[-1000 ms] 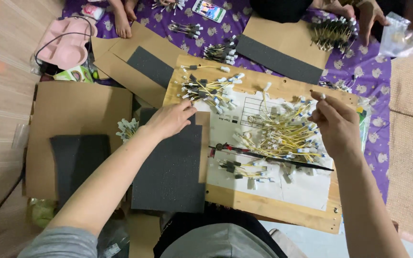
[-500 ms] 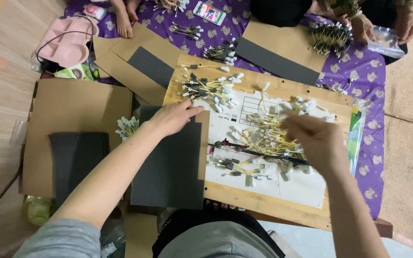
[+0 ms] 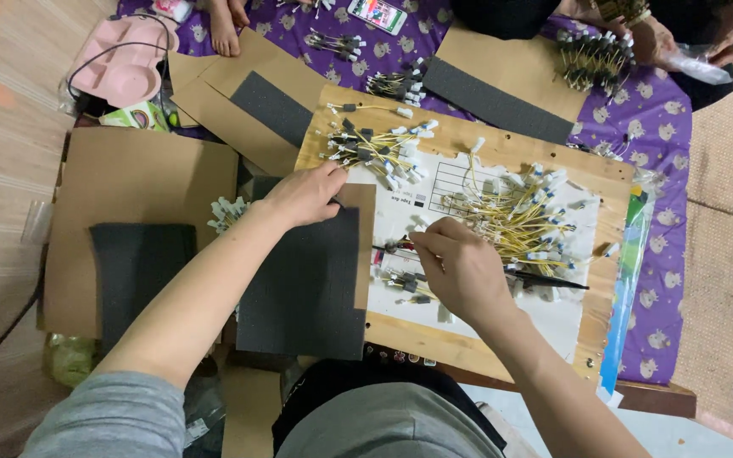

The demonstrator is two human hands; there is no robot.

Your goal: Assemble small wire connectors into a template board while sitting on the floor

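Seen from above, a person's left hand (image 3: 305, 195) rests palm down, fingers loosely curled, on the top edge of a dark grey foam sheet (image 3: 307, 284) lying on brown cardboard. The right hand (image 3: 458, 270) hovers over a white paper sheet (image 3: 553, 309) on a pale wooden board worktop (image 3: 434, 339), fingertips pressed together in a pinch on a small wire piece; what exactly it grips is too small to tell. Just beyond the right hand lies a loose heap of yellow wires with white connectors (image 3: 523, 216). Beyond the left hand sits a smaller bundle of yellow wires (image 3: 375, 148). Far ahead of both hands, a purple patterned cloth (image 3: 663, 144) carries more cardboard and foam strips.
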